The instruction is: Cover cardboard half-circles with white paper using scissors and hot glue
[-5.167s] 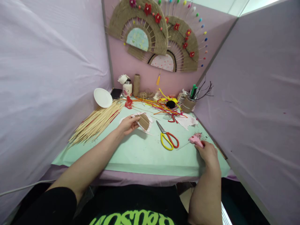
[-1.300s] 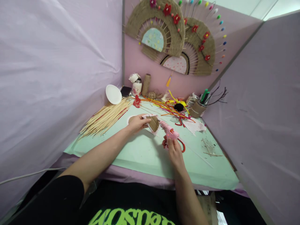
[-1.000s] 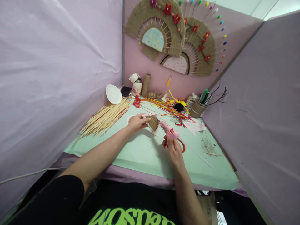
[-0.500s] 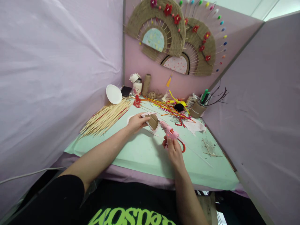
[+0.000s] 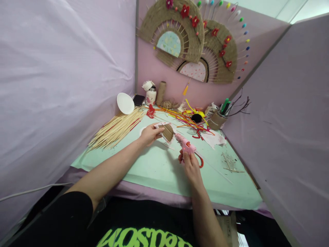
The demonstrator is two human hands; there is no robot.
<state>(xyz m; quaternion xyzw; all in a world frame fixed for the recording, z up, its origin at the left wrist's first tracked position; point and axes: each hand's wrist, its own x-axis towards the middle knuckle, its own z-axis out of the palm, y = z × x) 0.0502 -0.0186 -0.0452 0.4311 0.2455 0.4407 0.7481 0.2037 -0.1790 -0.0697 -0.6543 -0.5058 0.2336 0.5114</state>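
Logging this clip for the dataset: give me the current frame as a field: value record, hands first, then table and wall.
left hand: holding cardboard piece with pale paper edging
right hand: gripping pink glue gun
nozzle: at cardboard edge; contact unclear
scissors: partly hidden by right hand, red handle showing
table: bundled sticks, tilted white dish, brown pot
back wall: two twine fans

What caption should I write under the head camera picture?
Left hand holding cardboard, right hand holding a pink glue gun close to it, flowery fans on the wall behind.
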